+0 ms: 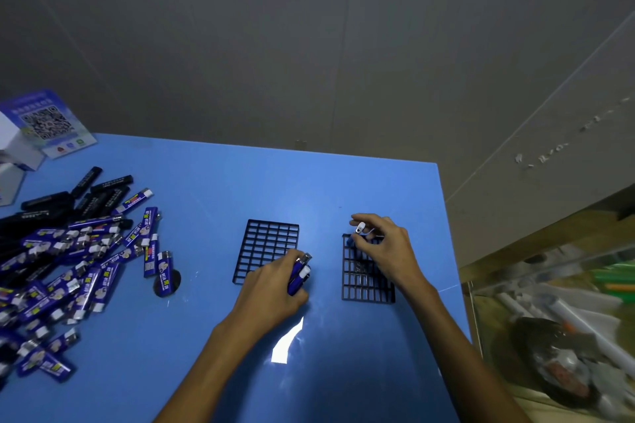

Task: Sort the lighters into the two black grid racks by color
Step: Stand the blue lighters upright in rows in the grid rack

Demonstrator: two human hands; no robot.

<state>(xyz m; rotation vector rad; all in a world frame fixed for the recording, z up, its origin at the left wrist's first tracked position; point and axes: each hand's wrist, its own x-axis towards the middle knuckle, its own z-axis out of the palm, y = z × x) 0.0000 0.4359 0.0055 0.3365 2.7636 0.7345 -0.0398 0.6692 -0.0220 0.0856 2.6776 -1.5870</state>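
Two black grid racks lie on the blue table [220, 189]: the left rack [266, 244] and the right rack [364, 282]. My left hand [271, 288] rests on the near right corner of the left rack and grips a few blue lighters [299, 274]. Over the far left corner of the right rack, my right hand [385, 244] pinches one blue lighter [357, 232] by its white top, held upright at the grid. A large heap of blue lighters [79, 261] mixed with black lighters [99, 189] covers the table's left side.
A white box and a card with a QR code [48, 124] stand at the far left corner. A round dark hole [167, 282] in the table lies beside the heap. Beyond the table's right edge a bin [556, 326] holds clutter.
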